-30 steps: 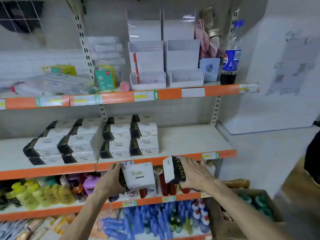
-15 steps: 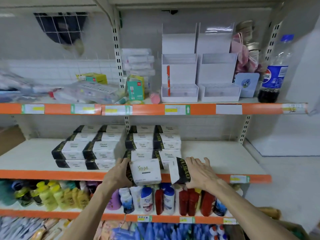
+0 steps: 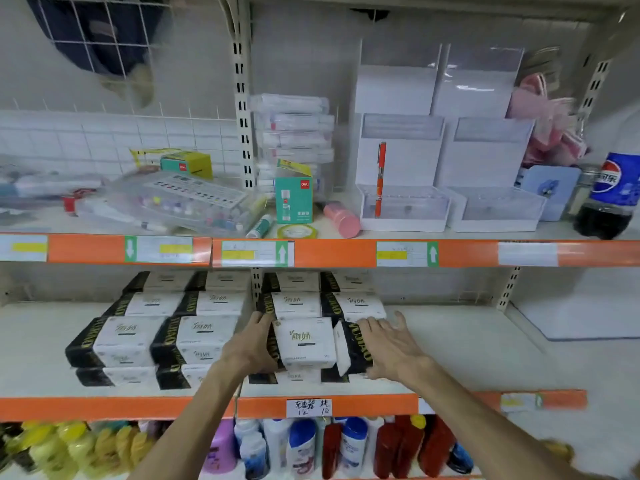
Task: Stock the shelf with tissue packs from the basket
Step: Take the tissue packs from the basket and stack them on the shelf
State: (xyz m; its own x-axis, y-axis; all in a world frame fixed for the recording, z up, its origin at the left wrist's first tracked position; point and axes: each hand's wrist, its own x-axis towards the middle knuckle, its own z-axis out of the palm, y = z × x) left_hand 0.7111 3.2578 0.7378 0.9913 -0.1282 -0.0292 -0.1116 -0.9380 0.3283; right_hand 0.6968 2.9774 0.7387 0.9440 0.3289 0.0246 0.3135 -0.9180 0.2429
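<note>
My left hand [image 3: 250, 348] grips a white tissue pack with black ends [image 3: 304, 342] at its left side, resting it on top of the stacked tissue packs [image 3: 194, 336] on the middle shelf [image 3: 467, 344]. Beside it on the right, my right hand [image 3: 389, 344] holds a second tissue pack [image 3: 351, 348], black end facing me, tilted on end against the first. More white-and-black packs stand in rows behind and to the left. The basket is out of view.
The right part of the middle shelf is bare white board. Above, the upper shelf [image 3: 329, 252] carries stationery boxes, white display stands [image 3: 401, 168] and a cola bottle [image 3: 613, 192]. Below, shampoo bottles [image 3: 304, 445] and yellow bottles line the lower shelf.
Both hands have risen from below the shelf edge and moved forward, bringing the two packs onto the stack on the middle shelf. The camera has tilted up; the basket has dropped out of view.
</note>
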